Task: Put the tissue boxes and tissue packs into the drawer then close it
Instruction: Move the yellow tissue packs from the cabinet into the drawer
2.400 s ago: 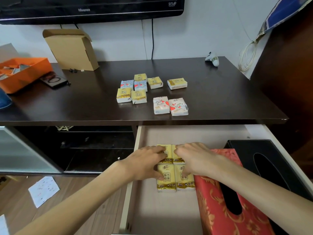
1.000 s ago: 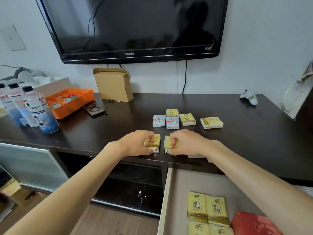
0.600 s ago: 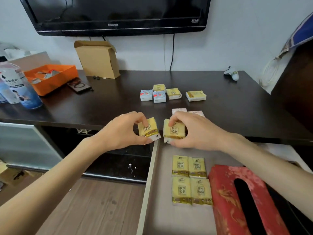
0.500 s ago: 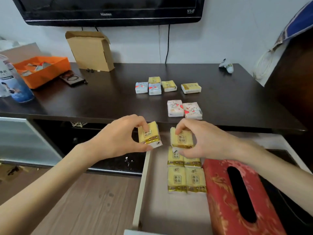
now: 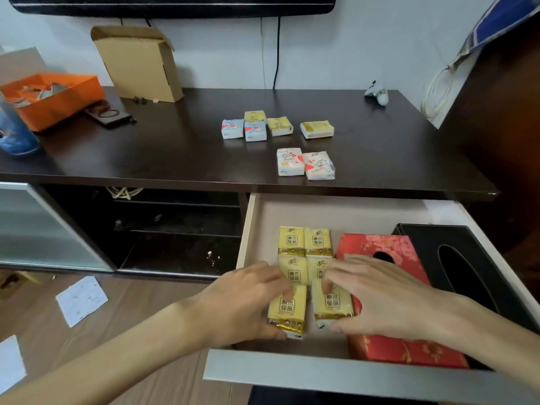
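The drawer (image 5: pixel 350 375) is pulled out below the dark table (image 5: pixel 175 153). Inside it, my left hand (image 5: pixel 242 302) grips a yellow tissue pack (image 5: pixel 287 311) and my right hand (image 5: pixel 377 296) grips another yellow tissue pack (image 5: pixel 331 302), both low near the drawer floor, in front of several yellow packs (image 5: pixel 305 242) lying flat. A red tissue box (image 5: pixel 380 247) and a black tissue box (image 5: pixel 467 258) lie to the right in the drawer. On the table remain two white packs (image 5: pixel 305 163) and several small packs (image 5: pixel 274 125).
A cardboard box (image 5: pixel 140 62), an orange tray (image 5: pixel 49 95), a bottle (image 5: pixel 14 133) and a dark device (image 5: pixel 108 115) stand on the table's left. A small white object (image 5: pixel 378 93) lies at the back right. Papers (image 5: pixel 81 299) lie on the wooden floor.
Both hands picked a yellow pack each off the table, carried them toward me and lowered them into the drawer, in front of the packs lying there.
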A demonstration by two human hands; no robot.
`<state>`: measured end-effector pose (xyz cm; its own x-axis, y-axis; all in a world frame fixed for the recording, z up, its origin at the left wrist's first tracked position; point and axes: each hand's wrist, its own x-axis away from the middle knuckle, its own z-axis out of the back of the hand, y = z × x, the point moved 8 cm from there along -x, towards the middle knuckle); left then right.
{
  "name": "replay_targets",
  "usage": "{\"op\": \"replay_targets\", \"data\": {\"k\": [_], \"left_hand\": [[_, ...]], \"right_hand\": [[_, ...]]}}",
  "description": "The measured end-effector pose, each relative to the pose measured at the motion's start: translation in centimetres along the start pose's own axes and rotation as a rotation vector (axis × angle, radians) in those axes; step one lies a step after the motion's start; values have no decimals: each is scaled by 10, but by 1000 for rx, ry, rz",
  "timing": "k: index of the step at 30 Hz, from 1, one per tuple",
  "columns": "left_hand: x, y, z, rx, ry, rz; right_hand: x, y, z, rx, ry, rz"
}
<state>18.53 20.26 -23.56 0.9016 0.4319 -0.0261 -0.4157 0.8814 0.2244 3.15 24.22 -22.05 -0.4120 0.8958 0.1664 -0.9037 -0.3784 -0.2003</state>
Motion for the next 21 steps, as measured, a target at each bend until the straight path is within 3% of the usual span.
{"op": "replay_targets", "data": {"k": [15, 21], "left_hand": [[-12, 19, -24, -220, -43, -182], [-14, 17, -27, -169, -52, -169]], "right_hand": [[-1, 4, -3, 6, -1, 8], [0, 4, -4, 3, 11, 7]]}}
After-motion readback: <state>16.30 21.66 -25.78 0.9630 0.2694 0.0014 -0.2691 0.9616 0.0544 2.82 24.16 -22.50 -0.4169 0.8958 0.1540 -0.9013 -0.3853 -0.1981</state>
